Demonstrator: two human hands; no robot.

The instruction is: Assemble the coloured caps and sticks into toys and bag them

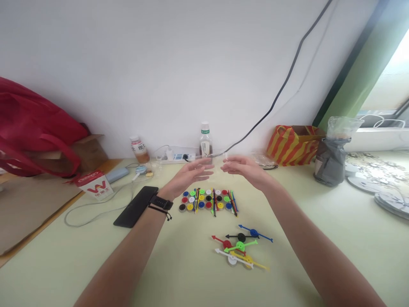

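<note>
My left hand (pixel 193 172) and my right hand (pixel 243 168) are raised over the table, palms facing with a gap between the fingertips. Their fingers are stretched and slightly apart, and I make out nothing held. Just below them lie rows of small round coloured discs (pixel 201 204) in clear bases, with bundles of coloured arrow pointers (pixel 214 202) between them. Closer to me, several assembled spinners lie loosely grouped, among them a blue spinner (pixel 254 233), a black spinner (pixel 241 237), a green spinner (pixel 240 246) and a white spinner (pixel 232 259).
A black phone (pixel 136 207) lies beside my left forearm. Behind the hands stand a dark-liquid bottle (pixel 205 140) and a power strip (pixel 180 158). A striped bag (pixel 289 147), a grey bag (pixel 332 164) and stacked flat discs (pixel 394 202) are at right; a red-white box (pixel 95 186) is left.
</note>
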